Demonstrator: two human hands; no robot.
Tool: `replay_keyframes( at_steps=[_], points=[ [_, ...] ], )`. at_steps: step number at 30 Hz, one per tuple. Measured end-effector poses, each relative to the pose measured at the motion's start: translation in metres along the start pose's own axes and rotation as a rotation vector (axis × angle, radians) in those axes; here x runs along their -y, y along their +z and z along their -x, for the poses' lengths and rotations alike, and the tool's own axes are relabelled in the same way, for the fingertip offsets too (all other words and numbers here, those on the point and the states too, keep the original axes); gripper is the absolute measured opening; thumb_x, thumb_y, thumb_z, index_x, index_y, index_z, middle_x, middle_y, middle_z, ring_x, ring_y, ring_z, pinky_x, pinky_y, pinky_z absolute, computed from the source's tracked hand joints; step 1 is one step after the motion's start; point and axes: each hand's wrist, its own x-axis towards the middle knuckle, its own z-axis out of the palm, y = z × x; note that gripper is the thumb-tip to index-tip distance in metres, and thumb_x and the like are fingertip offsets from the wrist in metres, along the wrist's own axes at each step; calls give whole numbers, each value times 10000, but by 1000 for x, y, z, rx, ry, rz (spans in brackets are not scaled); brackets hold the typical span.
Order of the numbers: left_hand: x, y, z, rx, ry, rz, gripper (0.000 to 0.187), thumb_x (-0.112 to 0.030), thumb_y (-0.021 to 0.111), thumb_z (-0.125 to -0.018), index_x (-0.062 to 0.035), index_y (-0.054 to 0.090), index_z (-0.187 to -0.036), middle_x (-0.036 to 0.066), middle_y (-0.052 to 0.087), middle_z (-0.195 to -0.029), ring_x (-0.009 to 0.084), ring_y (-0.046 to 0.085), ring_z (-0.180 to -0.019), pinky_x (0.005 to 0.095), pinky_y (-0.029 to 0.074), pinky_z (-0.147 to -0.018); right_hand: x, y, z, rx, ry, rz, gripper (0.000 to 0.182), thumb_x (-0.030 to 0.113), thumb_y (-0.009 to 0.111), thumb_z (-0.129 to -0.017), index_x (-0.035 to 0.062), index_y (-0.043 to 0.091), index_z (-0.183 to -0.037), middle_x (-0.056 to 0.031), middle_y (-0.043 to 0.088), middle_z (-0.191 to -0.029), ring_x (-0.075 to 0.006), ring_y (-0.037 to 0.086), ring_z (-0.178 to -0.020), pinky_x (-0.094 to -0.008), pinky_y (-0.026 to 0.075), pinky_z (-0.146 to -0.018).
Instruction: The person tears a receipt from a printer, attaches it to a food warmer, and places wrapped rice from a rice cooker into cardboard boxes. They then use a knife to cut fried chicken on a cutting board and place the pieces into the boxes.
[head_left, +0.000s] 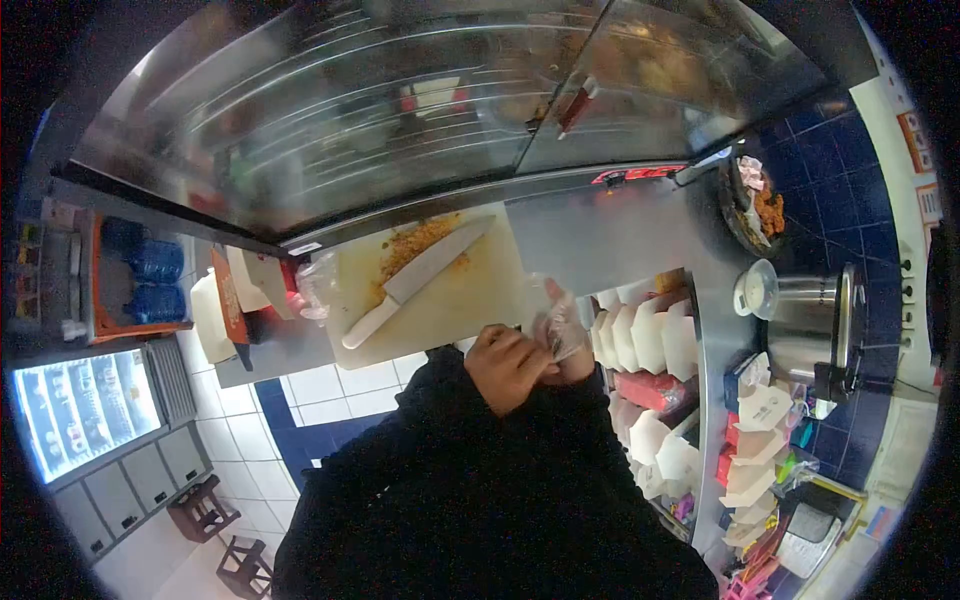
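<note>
My left hand (505,368), bare, has its fingers closed at the wrist of my right hand, pinching the cuff of a clear plastic glove. That glove (568,330) is on my right hand (556,318), whose fingers point up and hold nothing I can see. Both hands are in front of my chest, by the near right corner of a white cutting board (440,305). On the board rests a large kitchen knife (435,262) with a white handle, lying across chopped orange-brown food (412,245).
Crumpled clear plastic (318,285) sits left of the board. Folded white food boxes (640,335) fill a shelf at right. A steel pot (800,325) and a dark bowl of fried food (752,210) stand farther right. A glass-and-metal cabinet (400,110) borders the counter's far side.
</note>
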Motion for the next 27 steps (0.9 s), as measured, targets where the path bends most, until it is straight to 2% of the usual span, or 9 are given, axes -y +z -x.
replay_keyframes(
  at_steps=[3, 5, 8, 13, 16, 17, 19, 23, 27],
  points=[
    [5, 6, 1, -43, 20, -50, 147, -196, 696, -663, -121, 631, -772, 25, 610, -748, 205, 574, -717, 360, 464, -696, 5, 39, 6, -128, -173, -456, 448, 264, 493, -952, 75, 378, -1342, -93, 545, -994, -170, 521, -936, -256, 450, -788],
    [0, 11, 7, -41, 1, 51, 125, -175, 687, -662, -118, 623, -754, 42, 614, -772, 228, 581, -749, 366, 469, -700, 13, 53, 13, -125, -96, -590, 496, 424, 504, -933, 134, 431, -1328, -149, 536, -1134, -281, 524, -1019, -420, 452, -902],
    [-2, 11, 12, 39, -10, 139, 115, -166, 673, -685, -118, 613, -771, 15, 608, -776, 198, 591, -790, 346, 463, -748, -10, 32, 10, -203, -143, -522, 460, 195, 511, -935, 73, 358, -1350, -147, 502, -1112, -231, 519, -1047, -324, 468, -876],
    [-3, 18, 23, 8, -244, 401, 78, -122, 631, -789, -77, 592, -840, 93, 612, -790, 272, 606, -742, 369, 479, -680, -19, 41, 14, -390, -188, -371, 443, 98, 530, -912, 58, 390, -1330, -142, 563, -1077, -252, 596, -946, -338, 498, -822],
    [3, 9, 18, -15, -574, 539, 98, -122, 595, -842, -53, 572, -908, 139, 610, -812, 316, 603, -734, 383, 478, -658, -35, 43, 25, -466, -394, 398, 392, 64, 537, -903, 40, 440, -1281, -130, 584, -1046, -247, 610, -923, -337, 501, -812],
    [7, 5, 15, -43, -720, 601, 116, -128, 577, -862, -45, 561, -941, 155, 609, -827, 333, 599, -740, 389, 476, -657, -42, 45, 32, -468, -558, 1096, 344, 50, 540, -898, 26, 483, -1237, -119, 592, -1022, -237, 609, -920, -332, 498, -813],
    [9, 9, 18, -94, -705, 573, 130, -145, 569, -865, -42, 559, -944, 150, 607, -838, 341, 596, -731, 392, 473, -644, -52, 46, 42, -454, -411, 1102, 289, 91, 521, -915, -6, 523, -1187, -159, 582, -1116, -237, 579, -1023, -346, 466, -881],
    [1, -7, 15, -8, -214, 403, 122, -187, 647, -806, -80, 610, -852, 65, 618, -791, 220, 613, -732, 331, 486, -636, -79, 11, 9, -206, -274, -203, 411, 308, 389, -956, 66, 493, -1271, -249, 449, -1332, -329, 466, -1231, -382, 416, -958],
    [-17, -25, 12, -54, 171, 235, 183, -246, 744, -671, -102, 641, -717, 20, 616, -745, 185, 595, -687, 316, 467, -596, -33, 26, 5, -315, -542, 733, 577, 368, 497, -895, 80, 368, -1377, -238, 328, -1420, -361, 323, -1319, -473, 318, -1035]
  ],
)
